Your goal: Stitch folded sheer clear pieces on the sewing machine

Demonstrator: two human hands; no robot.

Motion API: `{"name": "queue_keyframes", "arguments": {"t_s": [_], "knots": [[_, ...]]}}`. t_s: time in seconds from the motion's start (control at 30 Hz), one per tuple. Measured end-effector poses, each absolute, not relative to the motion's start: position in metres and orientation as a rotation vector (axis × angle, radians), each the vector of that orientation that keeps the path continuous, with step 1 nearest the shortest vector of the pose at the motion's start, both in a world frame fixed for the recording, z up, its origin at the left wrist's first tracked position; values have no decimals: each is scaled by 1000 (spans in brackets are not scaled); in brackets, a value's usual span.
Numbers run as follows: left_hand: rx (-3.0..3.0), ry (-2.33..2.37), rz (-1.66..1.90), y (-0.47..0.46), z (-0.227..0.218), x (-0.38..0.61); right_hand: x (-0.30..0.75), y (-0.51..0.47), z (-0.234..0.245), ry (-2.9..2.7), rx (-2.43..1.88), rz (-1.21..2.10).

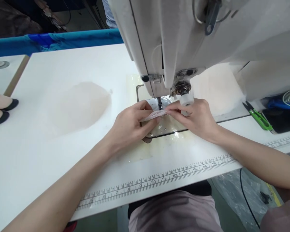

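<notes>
In the middle of the head view, a thin, sheer white strip of fabric (pixel 155 114) stretches between my two hands, just in front of the presser foot (pixel 160 103) of a sewing machine (pixel 157 42). My left hand (pixel 131 124) pinches the strip's left end with thumb and fingers. At the other end, the fingertips of my right hand (pixel 198 118) are closed on it, beside the machine's white round part (pixel 187 99). Under the hands lies the metal needle plate (pixel 165 127). The needle tip is too small to make out.
Green-handled thread snips (pixel 260 120) lie at the right, by a dark tray-like area. A printed ruler tape (pixel 154 183) runs along the front edge of the white table (pixel 106 164). Two pale pieces with black ends (pixel 1 109) show at far left. A striped sleeve (pixel 109 14) appears behind.
</notes>
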State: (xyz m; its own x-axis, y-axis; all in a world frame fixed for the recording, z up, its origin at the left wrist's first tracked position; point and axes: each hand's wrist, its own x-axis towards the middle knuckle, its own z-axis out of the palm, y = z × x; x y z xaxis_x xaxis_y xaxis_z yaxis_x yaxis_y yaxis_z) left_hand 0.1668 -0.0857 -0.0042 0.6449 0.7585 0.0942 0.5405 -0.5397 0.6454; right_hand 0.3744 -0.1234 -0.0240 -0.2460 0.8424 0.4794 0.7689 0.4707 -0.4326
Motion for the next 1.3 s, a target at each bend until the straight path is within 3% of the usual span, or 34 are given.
{"name": "queue_keyframes", "arguments": {"t_s": [0.2,0.4,1.3], "knots": [[2640,854,567,-89,-13,161,376,-127,-20,-2192,-1264,105],[3198,750,570,-116,-17,161,375,-134,-17,-2418,-1156,-181],[3215,854,515,-96,-23,160,374,-118,-31,-2404,-1254,-398]]}}
